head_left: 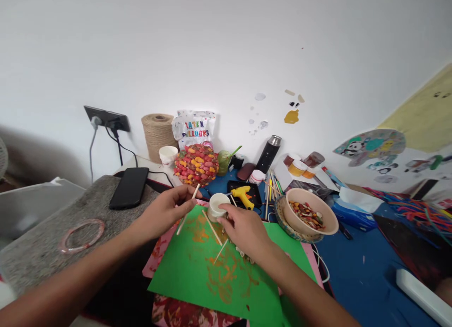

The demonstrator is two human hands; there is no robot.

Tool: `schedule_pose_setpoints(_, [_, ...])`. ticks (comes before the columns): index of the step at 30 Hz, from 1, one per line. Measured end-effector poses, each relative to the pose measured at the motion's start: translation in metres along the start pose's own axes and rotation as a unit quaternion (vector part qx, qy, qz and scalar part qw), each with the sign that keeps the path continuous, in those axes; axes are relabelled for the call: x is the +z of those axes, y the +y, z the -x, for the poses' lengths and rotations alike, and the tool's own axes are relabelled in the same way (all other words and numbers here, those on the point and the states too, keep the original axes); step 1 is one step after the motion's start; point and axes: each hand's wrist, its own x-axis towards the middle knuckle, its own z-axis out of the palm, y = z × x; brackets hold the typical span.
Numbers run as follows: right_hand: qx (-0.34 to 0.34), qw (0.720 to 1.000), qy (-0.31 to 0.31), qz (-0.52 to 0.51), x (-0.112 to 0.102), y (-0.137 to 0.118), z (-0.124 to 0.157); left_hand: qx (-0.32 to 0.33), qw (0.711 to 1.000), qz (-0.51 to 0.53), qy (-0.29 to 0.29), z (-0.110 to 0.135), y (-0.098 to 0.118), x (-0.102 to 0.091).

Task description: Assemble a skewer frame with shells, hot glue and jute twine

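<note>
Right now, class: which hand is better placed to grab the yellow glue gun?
Probably the right hand: it rests by the cup, next to the glue gun. The left hand holds a stick.

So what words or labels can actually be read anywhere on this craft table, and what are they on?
"LATEX BALLOONS": coloured letters on the white bag against the wall.
Jars, blue tissue box, panda picture: print too small or blurred to read.
White cup held by the right hand, wooden stick in the left hand: no writing visible.
</note>
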Motion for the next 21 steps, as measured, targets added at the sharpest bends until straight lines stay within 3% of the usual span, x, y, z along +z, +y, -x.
schedule_pose_setpoints(7, [-0.011, 0.999, -0.023, 0.024, 0.009, 0.008, -0.008, -0.020, 0.999, 0.001, 0.025, 0.004, -0.004, 0.005])
schedule_pose_setpoints(13, [-0.013, 0.999, -0.010, -0.043, 0.015, 0.013, -0.010, -0.022, 0.999, 0.016, 0.040, 0.005, -0.006, 0.005])
schedule_pose_setpoints(17, [0.016, 0.992, 0.042, -0.122, 0.011, 0.015, -0.013, -0.028, 0.997, 0.029, 0.062, 0.006, -0.007, 0.002])
schedule_pose_setpoints(21, [0.050, 0.980, 0.120, -0.154, -0.008, 0.025, -0.028, -0.039, 0.994, 0.051, 0.090, 0.007, -0.008, 0.000])
